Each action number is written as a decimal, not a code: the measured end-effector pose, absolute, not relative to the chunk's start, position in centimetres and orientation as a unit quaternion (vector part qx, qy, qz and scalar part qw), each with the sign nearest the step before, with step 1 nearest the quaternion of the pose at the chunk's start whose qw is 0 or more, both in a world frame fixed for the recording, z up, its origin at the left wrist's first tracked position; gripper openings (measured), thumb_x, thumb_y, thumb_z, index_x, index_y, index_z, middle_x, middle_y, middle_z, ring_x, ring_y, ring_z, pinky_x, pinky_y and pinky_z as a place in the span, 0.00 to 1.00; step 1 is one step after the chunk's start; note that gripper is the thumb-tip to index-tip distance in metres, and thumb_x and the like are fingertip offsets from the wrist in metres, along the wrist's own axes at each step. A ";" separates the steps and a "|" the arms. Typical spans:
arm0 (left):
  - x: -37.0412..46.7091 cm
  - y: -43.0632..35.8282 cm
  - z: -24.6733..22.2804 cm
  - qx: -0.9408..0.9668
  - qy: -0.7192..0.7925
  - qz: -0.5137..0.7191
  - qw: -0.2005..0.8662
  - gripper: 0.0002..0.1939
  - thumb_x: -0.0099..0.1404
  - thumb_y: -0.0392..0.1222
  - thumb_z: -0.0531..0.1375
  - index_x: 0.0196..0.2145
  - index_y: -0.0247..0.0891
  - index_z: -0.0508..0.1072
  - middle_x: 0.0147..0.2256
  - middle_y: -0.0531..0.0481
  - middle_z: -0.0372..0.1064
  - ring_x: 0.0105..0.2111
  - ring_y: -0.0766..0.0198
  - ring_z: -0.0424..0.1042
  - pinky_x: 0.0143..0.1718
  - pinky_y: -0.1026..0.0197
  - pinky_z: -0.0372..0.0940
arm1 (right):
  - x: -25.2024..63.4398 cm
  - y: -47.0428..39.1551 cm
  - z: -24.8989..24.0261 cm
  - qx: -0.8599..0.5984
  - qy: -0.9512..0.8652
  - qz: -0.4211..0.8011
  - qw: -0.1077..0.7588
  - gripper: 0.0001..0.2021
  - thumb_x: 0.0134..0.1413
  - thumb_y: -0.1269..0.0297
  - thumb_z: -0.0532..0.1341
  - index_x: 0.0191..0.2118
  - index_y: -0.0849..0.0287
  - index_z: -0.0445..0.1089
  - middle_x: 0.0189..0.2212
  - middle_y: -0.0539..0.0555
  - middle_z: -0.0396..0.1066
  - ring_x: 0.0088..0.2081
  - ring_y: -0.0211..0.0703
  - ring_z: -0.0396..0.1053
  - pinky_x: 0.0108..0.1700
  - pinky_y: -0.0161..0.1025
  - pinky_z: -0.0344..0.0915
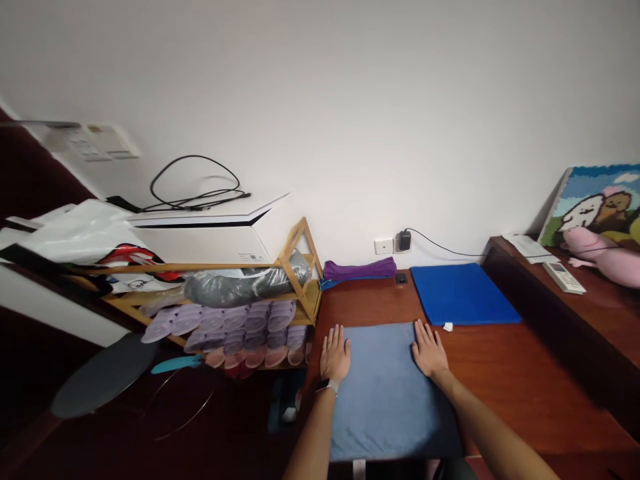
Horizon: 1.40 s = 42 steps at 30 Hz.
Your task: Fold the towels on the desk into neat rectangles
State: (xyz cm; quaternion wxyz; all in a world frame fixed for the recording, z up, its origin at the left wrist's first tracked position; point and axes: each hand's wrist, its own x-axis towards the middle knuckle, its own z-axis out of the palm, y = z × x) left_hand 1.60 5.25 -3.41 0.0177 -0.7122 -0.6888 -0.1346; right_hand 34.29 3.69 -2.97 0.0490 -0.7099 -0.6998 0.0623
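A flat, square grey-blue cloth piece lies on the reddish-brown wooden table, a pale tag poking out at its near edge. My left hand rests flat at its far left corner, fingers stretched forward, a watch on the wrist. At the far right corner my right hand presses palm down, fingers extended. Neither hand grips anything. Beyond my right hand is a flat bright blue square piece with a small white tag. A folded purple cloth sits against the wall.
To the left, a wooden rack holds several rows of slippers, with a white box and black cable on top. A charger is plugged into the wall. A remote and pink plush toy occupy the right ledge.
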 end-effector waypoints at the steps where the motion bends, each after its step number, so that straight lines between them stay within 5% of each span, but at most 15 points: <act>1: 1.5 5.3 -3.5 -0.713 -0.687 -0.138 0.022 0.31 0.77 0.48 0.44 0.74 0.40 0.55 0.72 0.44 0.54 0.72 0.51 0.53 0.72 0.42 0.51 | 34.2 3.9 -2.9 -0.707 -0.702 0.062 0.047 0.34 0.69 0.60 0.42 0.77 0.63 0.42 0.77 0.54 0.40 0.77 0.49 0.39 0.75 0.53 0.37; 7: 1.4 5.3 -3.6 -0.707 -0.695 -0.126 0.031 0.31 0.78 0.48 0.43 0.73 0.38 0.56 0.73 0.45 0.53 0.73 0.53 0.52 0.73 0.45 0.50 | 34.2 4.3 -3.1 -0.712 -0.694 0.084 0.057 0.35 0.72 0.51 0.38 0.77 0.63 0.41 0.77 0.53 0.40 0.77 0.47 0.36 0.76 0.51 0.35; 16: 1.1 5.3 -1.2 -0.710 -0.696 -0.101 -0.013 0.30 0.77 0.47 0.45 0.73 0.43 0.57 0.71 0.44 0.57 0.72 0.52 0.55 0.72 0.40 0.49 | 34.1 4.6 -1.4 -0.723 -0.681 0.110 0.021 0.35 0.72 0.52 0.37 0.77 0.64 0.38 0.77 0.54 0.36 0.77 0.47 0.34 0.76 0.52 0.34; 21: -0.6 0.5 0.4 -0.704 -0.696 -0.137 0.022 0.30 0.79 0.46 0.41 0.71 0.32 0.60 0.72 0.37 0.55 0.73 0.51 0.52 0.72 0.43 0.51 | 35.1 1.8 0.6 -0.711 -0.693 0.108 0.051 0.34 0.73 0.54 0.36 0.77 0.64 0.39 0.77 0.54 0.37 0.77 0.47 0.34 0.76 0.51 0.36; 25: 5.5 -3.9 0.1 -0.795 -0.581 -0.175 0.018 0.29 0.79 0.47 0.42 0.71 0.34 0.61 0.72 0.42 0.56 0.73 0.55 0.51 0.73 0.46 0.52 | 34.7 -4.0 -0.4 -0.705 -0.697 0.073 0.111 0.34 0.73 0.53 0.33 0.77 0.63 0.42 0.77 0.53 0.40 0.77 0.47 0.36 0.76 0.51 0.37; 32: 19.6 -6.1 -1.0 -0.844 -0.511 -0.155 -0.056 0.31 0.78 0.50 0.40 0.73 0.39 0.56 0.72 0.46 0.54 0.73 0.57 0.51 0.74 0.49 0.50 | 33.1 -8.1 -2.1 -0.702 -0.702 0.107 0.052 0.33 0.71 0.57 0.39 0.76 0.65 0.47 0.76 0.54 0.42 0.77 0.49 0.39 0.76 0.53 0.38; 38: 8.7 -6.7 -2.5 -0.790 -0.598 -0.133 -0.020 0.31 0.78 0.48 0.42 0.73 0.36 0.56 0.71 0.39 0.57 0.72 0.51 0.55 0.71 0.39 0.54 | 33.2 -8.0 -1.7 -0.711 -0.693 0.102 0.060 0.33 0.72 0.55 0.38 0.76 0.65 0.45 0.76 0.53 0.42 0.77 0.48 0.38 0.76 0.52 0.37; 42: -0.6 -7.9 -3.5 -0.730 -0.672 -0.114 0.042 0.30 0.78 0.48 0.43 0.72 0.35 0.57 0.71 0.40 0.57 0.71 0.52 0.56 0.71 0.43 0.55 | 33.1 -8.0 -1.6 -0.710 -0.692 0.109 0.065 0.34 0.72 0.55 0.38 0.77 0.64 0.44 0.76 0.54 0.42 0.77 0.47 0.37 0.76 0.52 0.35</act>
